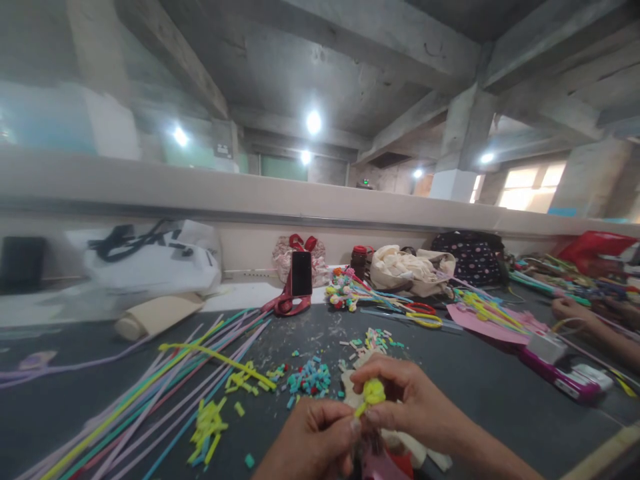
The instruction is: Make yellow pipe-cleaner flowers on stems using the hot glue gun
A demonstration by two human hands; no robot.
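In front of me my right hand (pixel 400 393) pinches a small yellow knotted ball (pixel 374 392) of what looks like pipe cleaner. My left hand (pixel 320 433) closes its thumb and fingers on the short yellow tail below the ball. Both hands nearly touch. Close to the left hand lie cut yellow pieces (pixel 209 427) and a heap of blue, green and red pieces (pixel 310 378). A long yellow pipe cleaner (pixel 220 357) crosses a bundle of coloured pipe cleaners (pixel 150 400). Something pale and pinkish-red below my hands is partly hidden.
A phone (pixel 301 273) stands upright by red-handled scissors (pixel 287 303). Behind the hands lie finished coloured stems (pixel 345 287), a cloth bag (pixel 410 267) and a dark bottle (pixel 359 260). At right are a purple device (pixel 560 373), pink sheet (pixel 480 323) and a co-worker's hand (pixel 575 317).
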